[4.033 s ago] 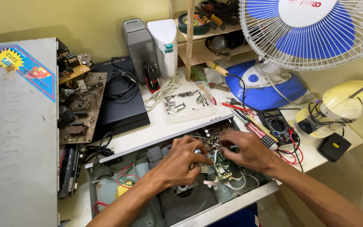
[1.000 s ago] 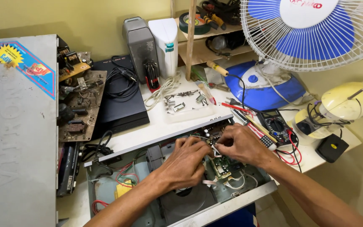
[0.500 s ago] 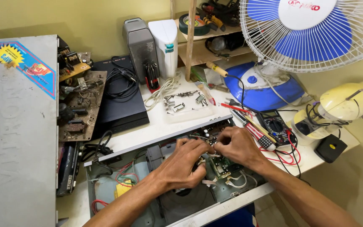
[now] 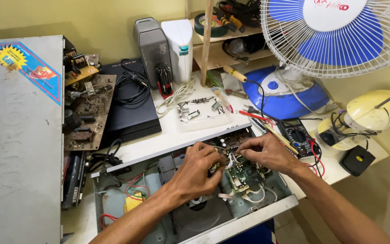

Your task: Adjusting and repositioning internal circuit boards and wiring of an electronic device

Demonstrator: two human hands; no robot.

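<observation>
Reaching down from the near edge, both forearms meet over an opened player that lies on the white counter, its lid off and its insides bare. Nearest the camera sits the round disc drive; left of it red and green wires curl beside a yellow part. The left hand rests over the middle of the chassis, fingers curled and pinched together on something small at the edge of the green board; what it grips is hidden by the fingers. The right hand lies just beside it, touching the board's far edge, its fingertips bent down among the white wires; whether they clamp a wire or only press on it cannot be told. The two hands nearly touch.

Right of the player lie a multimeter with red leads and a black puck. Beyond that stands a cream motor housing. Behind the player's far wall, a clear tray holds loose screws and clips. To the left, a black box carries a coiled cable, and a brown circuit board lies beside it. A large grey cover with a bright sticker fills the left side. Farthest back stand a grey case, a white case, a wooden shelf of tools and tape, and a blue fan.
</observation>
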